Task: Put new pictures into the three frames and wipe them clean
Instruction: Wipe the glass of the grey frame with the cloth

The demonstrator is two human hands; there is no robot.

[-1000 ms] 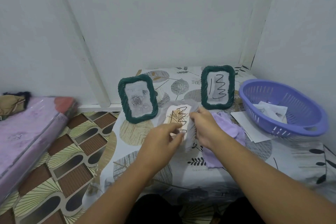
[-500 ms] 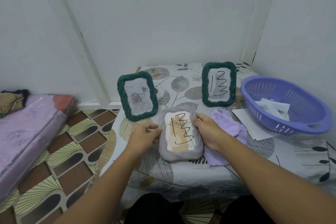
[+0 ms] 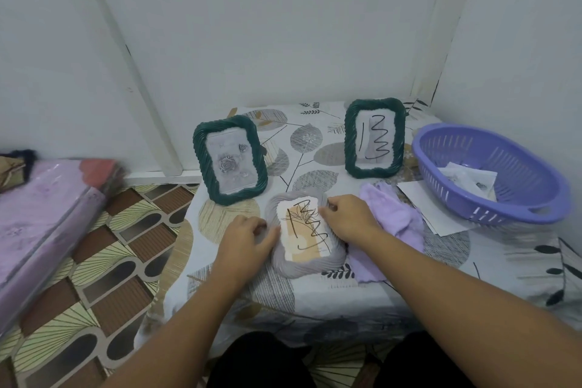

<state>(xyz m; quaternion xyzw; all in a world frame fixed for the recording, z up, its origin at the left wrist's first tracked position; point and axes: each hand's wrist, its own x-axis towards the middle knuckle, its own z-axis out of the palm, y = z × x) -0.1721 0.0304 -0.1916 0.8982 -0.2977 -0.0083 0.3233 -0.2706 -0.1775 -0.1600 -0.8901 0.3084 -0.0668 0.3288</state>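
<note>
**Steadying the grey frame before wiping**

The table [image 3: 315, 299], covered with a leaf-print cloth, carries all the work items. Positions below are given relative to the grey frame [image 3: 307, 268], which lies face up near the table's front edge.

1. The purple basket [image 3: 516, 198] sits well to the right of the grey frame and holds loose paper prints.
2. Two green frames stand upright behind it: the left green frame [image 3: 231, 160] shows a rose print; the right green frame [image 3: 374, 138] bears black marker scribbles.
3. The lilac cloth [image 3: 390, 223] lies just to the right, touching or nearly touching the grey frame's edge.
4. The grey frame's front also bears black scribbles, so wiping appears to remain to be done.

Hand state: the left hand [image 3: 248, 238] has its fingers curled on the left rim; the right hand [image 3: 348, 217] pinches the upper right rim.

Recommended: keep the left hand on the rim as the anchor, take the lilac cloth in the right, and wipe with light pressure so the frame does not slide toward the table's front edge.
</note>
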